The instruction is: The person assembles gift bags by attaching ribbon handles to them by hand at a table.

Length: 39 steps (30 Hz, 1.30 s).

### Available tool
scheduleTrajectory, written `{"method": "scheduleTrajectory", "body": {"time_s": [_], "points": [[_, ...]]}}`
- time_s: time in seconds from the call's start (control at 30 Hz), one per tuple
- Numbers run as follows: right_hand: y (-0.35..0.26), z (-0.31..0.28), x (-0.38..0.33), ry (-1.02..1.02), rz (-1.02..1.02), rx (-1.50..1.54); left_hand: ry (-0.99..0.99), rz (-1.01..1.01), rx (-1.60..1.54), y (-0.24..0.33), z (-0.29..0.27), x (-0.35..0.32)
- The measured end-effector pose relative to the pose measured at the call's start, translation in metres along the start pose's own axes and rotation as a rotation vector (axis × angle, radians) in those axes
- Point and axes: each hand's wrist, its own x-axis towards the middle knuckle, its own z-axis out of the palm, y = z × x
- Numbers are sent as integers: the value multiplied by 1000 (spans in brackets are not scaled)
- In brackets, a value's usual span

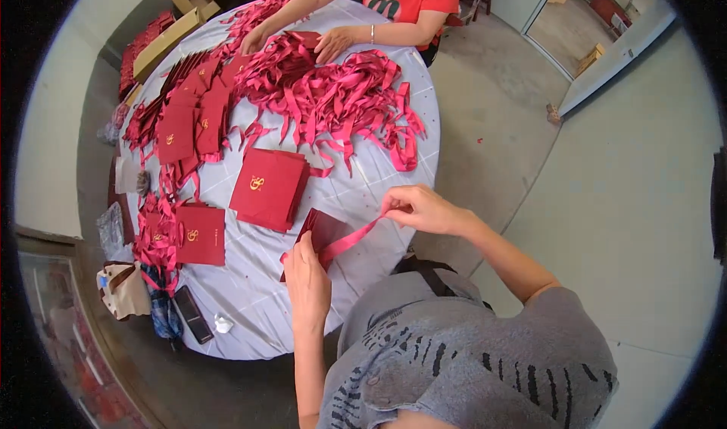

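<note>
My left hand (306,283) is closed on a dark red paper gift bag (326,228) close to the table's near edge. A pinkish-red ribbon (350,240) stretches from the bag up to the right. Its far end is pinched between the fingers of my right hand (419,208), which is out past the table's right edge. Just beyond my left hand lies a stack of flat red bags (266,189) with gold print. Where the ribbon meets the bag is partly hidden by my left fingers.
A large heap of ribbons (341,96) covers the far side of the round table (257,308). More red bags (178,134) fan out at the left. A co-worker in a red shirt (409,5) reaches into the heap. A phone (193,315) and crumpled tissue (223,323) lie near left.
</note>
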Motion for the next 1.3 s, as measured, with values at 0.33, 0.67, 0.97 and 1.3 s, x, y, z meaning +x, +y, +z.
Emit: {"method": "scheduleTrajectory", "body": {"time_s": [0.33,0.67,0.97,1.3], "points": [[-18,3,3,154,-19,398,61,-259,-257,-24,-3,8],[-66,21,7,-15,-206,1342,-68,-496,-1253,-10,-12,13],[-83,51,2,113,66,463,-74,-609,-1363,1,-23,6],[-74,63,9,265,-252,-121,-23,-610,-1373,12,-24,8]]}}
